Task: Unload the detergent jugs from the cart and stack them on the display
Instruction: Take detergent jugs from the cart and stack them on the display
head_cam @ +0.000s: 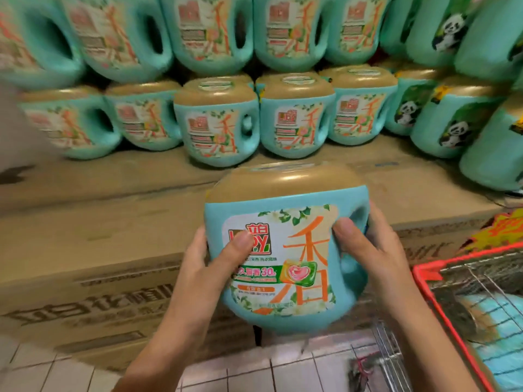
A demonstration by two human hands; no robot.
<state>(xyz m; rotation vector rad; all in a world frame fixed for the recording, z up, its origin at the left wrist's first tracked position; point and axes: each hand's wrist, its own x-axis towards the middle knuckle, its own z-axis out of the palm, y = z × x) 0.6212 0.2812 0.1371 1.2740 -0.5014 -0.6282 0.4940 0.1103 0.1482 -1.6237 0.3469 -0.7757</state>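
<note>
The jug (285, 250) is held upright in mid-air at frame centre, clear of every support. Body teal, cap (285, 182) tan, label (283, 258) facing the camera, handle on its 3 o'clock side.

The left hand (203, 267) grips the jug's 9 o'clock side: thumb (237, 247) pressed on the label, fingers wrapped behind the body, out of view. The right hand (379, 250) grips the 3 o'clock side at the handle: thumb (348, 230) on the front face, fingers curled round the back.

Behind the jug, from 9 to 3 o'clock, lie stacked cartons (113, 250) with printed sides. Their top carries the lower row (218, 123) of matching jugs at 12 o'clock, standing upright and side by side. The upper row (209, 32) stands on the caps of the lower row. At 2 o'clock, panda jugs (452, 128) stand in the same two tiers, their labels showing a panda.

The cart (418, 271) is at 4 o'clock, near the right hand: red rim, wire basket. A teal item (498, 321) lies inside it, blurred.

White tiled floor (254, 372) shows at 6 o'clock.
</note>
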